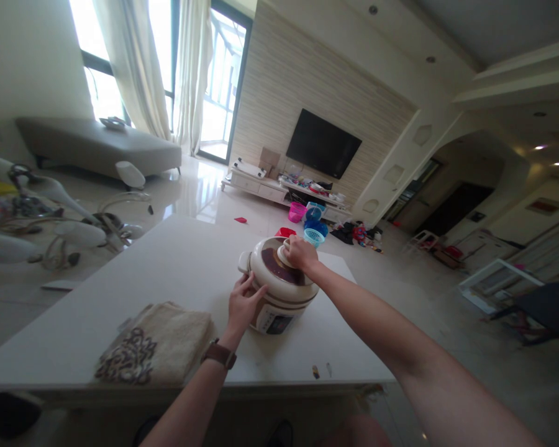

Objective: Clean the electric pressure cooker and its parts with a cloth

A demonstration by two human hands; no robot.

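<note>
A cream and brown electric cooker (284, 302) stands upright on the white table, its control panel facing me. Its lid (267, 254) has a dark brown middle and a pale knob, and it sits on the pot. My right hand (300, 254) is closed around that knob. Against the pot's left side rests my left hand (246, 302), fingers spread and touching the wall below the side handle (245, 261). A brown watch strap circles the left wrist. To the left lies a folded beige towel (181, 338) with a dark curly pattern.
The white table (168, 267) ends at a front edge close to me. Two small items (315, 372) lie near that edge. Behind the table are plastic baskets (313, 236), a low TV cabinet (265, 189) and a wall television (323, 144). White exercise equipment (79, 236) stands left.
</note>
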